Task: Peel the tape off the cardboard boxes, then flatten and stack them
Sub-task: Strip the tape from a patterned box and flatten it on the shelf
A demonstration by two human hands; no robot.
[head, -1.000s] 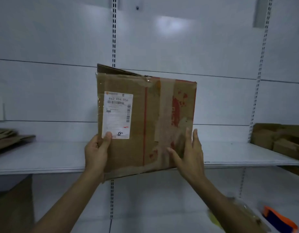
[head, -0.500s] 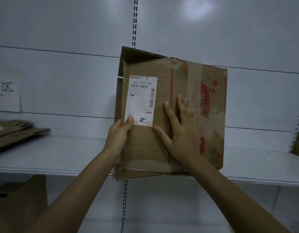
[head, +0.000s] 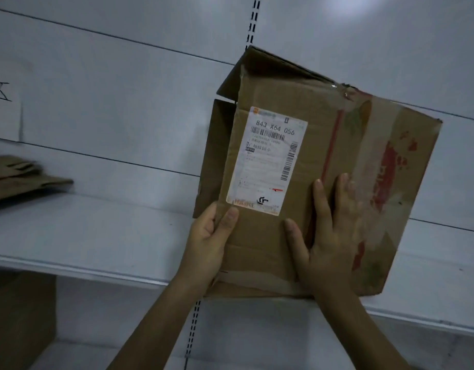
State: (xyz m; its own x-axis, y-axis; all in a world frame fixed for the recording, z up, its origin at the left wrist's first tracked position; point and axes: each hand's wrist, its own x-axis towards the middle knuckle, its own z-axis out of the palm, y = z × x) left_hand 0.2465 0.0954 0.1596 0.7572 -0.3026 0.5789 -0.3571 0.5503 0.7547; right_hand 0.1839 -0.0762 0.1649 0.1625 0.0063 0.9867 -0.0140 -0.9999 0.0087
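Cardboard, brown and already flattened, lies in a low pile [head: 22, 174] at the far left of the white metal shelf [head: 97, 236]; I judge this to be the stack that finished boxes join. Right of it the left hand [head: 211, 241] grips the left edge of the brown cardboard box [head: 297, 97], thumb on the front face just below the white shipping label [head: 265, 161], fingers wrapped behind, forearm rising from below. That grip likely keeps the box upright, tilted slightly rightward, before the shelf's lip; whether its bottom edge rests on the shelf I cannot tell. The right hand [head: 329, 236] lies flat on the front face, fingers straight and slightly spread, thumb angled out leftward, seemingly pressing the panel to steady or collapse it. Just right of those fingers runs a broad strip of clear tape [head: 380, 134], stuck down, so the peeling seems not yet done.
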